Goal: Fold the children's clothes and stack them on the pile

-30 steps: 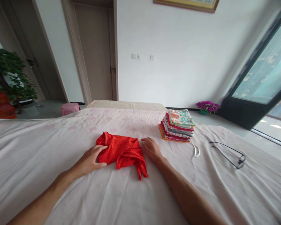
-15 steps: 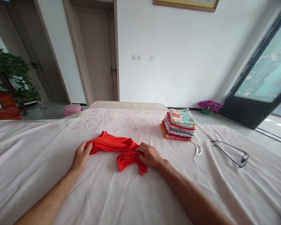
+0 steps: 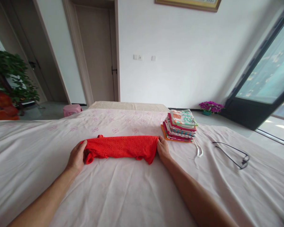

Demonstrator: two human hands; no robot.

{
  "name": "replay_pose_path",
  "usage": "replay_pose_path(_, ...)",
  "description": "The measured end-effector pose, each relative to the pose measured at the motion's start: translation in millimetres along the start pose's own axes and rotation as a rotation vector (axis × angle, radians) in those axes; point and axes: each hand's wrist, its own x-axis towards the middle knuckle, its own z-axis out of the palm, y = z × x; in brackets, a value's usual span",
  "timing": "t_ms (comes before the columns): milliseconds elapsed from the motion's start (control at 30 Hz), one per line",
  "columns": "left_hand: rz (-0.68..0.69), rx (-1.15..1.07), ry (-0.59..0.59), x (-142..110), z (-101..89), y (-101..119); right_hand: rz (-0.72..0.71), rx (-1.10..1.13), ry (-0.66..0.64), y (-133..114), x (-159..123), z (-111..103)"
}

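Note:
A red eyelet cloth point(image 3: 121, 147) lies stretched sideways across the pale pink bedsheet point(image 3: 123, 195). My left hand point(image 3: 77, 156) grips the cloth's left end, fingers curled round the fabric. My right hand point(image 3: 162, 149) holds its right end, fingers closed on the edge. The cloth is pulled into a long band between the two hands. Just right of my right hand stands a stack of folded colourful cloths point(image 3: 180, 125).
A white cord point(image 3: 198, 151) trails from the stack, and a thin black cable point(image 3: 232, 154) lies further right on the sheet. Beyond the bed are a pink stool point(image 3: 71, 110), a green plant point(image 3: 10, 75), a door, purple flowers point(image 3: 210, 107) and a large window.
The red cloth was a crumpled heap; both hands took hold of its ends and drew apart, left going left and right going right, spreading it into a long band.

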Motion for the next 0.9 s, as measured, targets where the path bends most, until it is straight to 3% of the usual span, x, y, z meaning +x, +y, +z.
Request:
replay_pose_path(133,0.010,-0.038,-0.016,1.1,0.0,-0.9,-0.002,0.029,-0.024,-9.4,-6.0,0.9)
replay_pose_path(367,-0.057,-0.116,-0.023,0.3,-1.1,4.6,0.159,0.176,-0.391,-21.1,-19.0,11.5)
replay_pose_path(433,-0.093,-0.152,0.001,1.1,-0.8,6.6,0.213,0.245,-0.530,-26.2,-24.5,15.1)
replay_pose_path(567,-0.203,-0.215,0.010,4.1,-1.8,11.9,0.297,0.294,-0.978,-43.1,-37.2,19.6)
replay_pose_path(633,-0.208,-0.202,-0.001,5.6,-3.7,14.1,0.329,0.286,-1.096,-49.5,-41.4,21.3)
replay_pose_path(700,-0.161,-0.166,0.012,6.4,-5.4,15.5,0.329,0.261,-1.082,-50.9,-42.8,23.1)
replay_pose_path(800,-0.073,-0.115,0.026,4.6,-4.3,18.2,0.313,0.254,-0.943,-44.8,-40.8,25.8)
replay_pose_path(900,0.021,-0.078,-0.034,-5.4,5.2,26.2,0.319,0.283,-0.836,-37.7,-38.7,28.8)
